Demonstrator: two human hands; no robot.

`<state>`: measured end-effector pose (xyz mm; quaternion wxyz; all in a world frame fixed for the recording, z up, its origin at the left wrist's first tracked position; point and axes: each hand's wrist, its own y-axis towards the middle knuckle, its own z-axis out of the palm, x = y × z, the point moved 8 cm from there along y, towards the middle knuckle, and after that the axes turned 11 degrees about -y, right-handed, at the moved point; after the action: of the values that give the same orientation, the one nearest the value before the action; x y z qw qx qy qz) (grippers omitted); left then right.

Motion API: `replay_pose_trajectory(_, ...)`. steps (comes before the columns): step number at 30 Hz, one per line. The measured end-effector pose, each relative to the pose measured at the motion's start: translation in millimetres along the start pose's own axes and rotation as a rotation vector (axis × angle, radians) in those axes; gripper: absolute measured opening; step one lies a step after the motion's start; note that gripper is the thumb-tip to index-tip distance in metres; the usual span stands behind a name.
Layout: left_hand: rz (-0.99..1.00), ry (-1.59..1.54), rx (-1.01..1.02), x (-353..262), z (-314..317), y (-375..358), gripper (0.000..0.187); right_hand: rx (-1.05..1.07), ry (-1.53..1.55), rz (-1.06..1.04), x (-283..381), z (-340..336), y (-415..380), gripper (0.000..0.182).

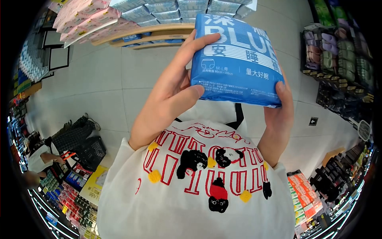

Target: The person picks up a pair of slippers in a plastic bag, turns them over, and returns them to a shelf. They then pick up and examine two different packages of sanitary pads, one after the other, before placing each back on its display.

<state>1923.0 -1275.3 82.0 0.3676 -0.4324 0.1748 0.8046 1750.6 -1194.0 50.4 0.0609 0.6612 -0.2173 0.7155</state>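
In the head view, the blue pack (238,59) is held up between two hands, printed face showing. Its left edge is gripped by the left hand (172,81), fingers partly curled around it, index finger across the front, thumb at the lower corner. The lower right corner is clasped by the right hand (281,104), thumb pressed on; its other fingers are hidden.

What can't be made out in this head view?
- Pack: back, turned away from the head view.
- Small print: too small to read in the head view.
- Right grip: most fingers, hidden behind the pack in the head view.
- Pink stack: part cut off by the head view's top edge.
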Motion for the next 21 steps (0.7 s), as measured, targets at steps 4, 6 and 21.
replay_pose_trajectory(4,0.014,0.007,-0.004,-2,-2,-2,0.072,0.023,-0.009,0.009,2,4,1,0.074)
replay_pose_trajectory(6,0.021,0.001,0.007,-5,-2,-3,0.072,0.029,0.007,0.017,1,4,2,0.074)
replay_pose_trajectory(21,0.030,0.019,-0.137,8,-4,15,0.071,0.135,0.013,0.073,-6,-11,37,0.073)
